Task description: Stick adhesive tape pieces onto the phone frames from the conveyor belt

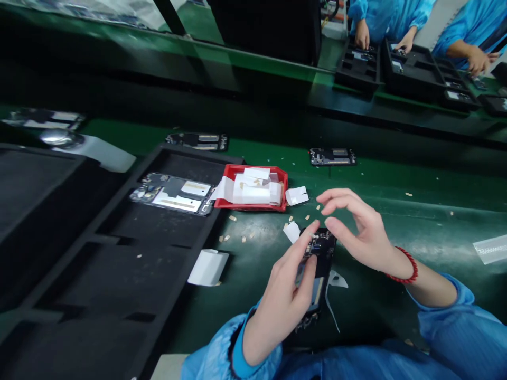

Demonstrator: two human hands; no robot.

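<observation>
An opened phone body (pixel 325 253), its circuit parts bare, lies on the green bench in front of me. My left hand (pixel 283 287) is over its left side, index finger and thumb apart; whether the fingertips touch the phone I cannot tell. A tiny whitish bit shows by the index fingertip, too small to name. To the right of the phone's upper end, my right hand (pixel 358 232) hangs with thumb and fingers parted, holding nothing. A white paper piece (pixel 292 232) sits by the phone's top left corner, and a thin clear film strip (pixel 336 279) lies along its right side.
A red bin (pixel 251 207) holds white paper strips. Left of it, a black compartment tray (pixel 142 274) carries another opened phone (pixel 174 194). More phone bodies (pixel 332 157) lie farther back. Small tan bits (pixel 243 239) are scattered around. Two co-workers' hands (pixel 362 34) work at trays across the bench.
</observation>
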